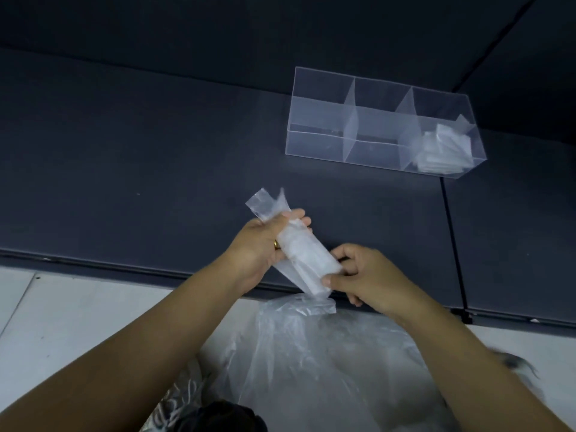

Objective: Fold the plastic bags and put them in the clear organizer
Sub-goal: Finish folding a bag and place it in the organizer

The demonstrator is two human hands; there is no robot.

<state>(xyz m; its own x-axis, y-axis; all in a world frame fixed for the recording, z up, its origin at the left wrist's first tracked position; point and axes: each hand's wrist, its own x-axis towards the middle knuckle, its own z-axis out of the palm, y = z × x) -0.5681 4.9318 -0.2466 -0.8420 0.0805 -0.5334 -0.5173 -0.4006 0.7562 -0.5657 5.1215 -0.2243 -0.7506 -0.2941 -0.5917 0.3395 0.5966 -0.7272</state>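
A plastic bag (304,254) folded into a long narrow strip is held in the air between both hands, above the near edge of the dark counter (124,182). The left hand (265,244) curls its fingers round the strip's upper part, and the right hand (364,277) pinches the lower end. Farther back on the right stands the clear organizer (314,145), with folded bags (442,151) in its right-end section. A heap of loose plastic bags (311,353) lies below the hands.

Long folded clear plastic bag strip (304,254) is hanging tilted in the air.
Clear divided plastic organizer (318,148) is standing well apart, holding small folded clear bags (442,148) in its right end; loose clear bags (311,353) are lying below.
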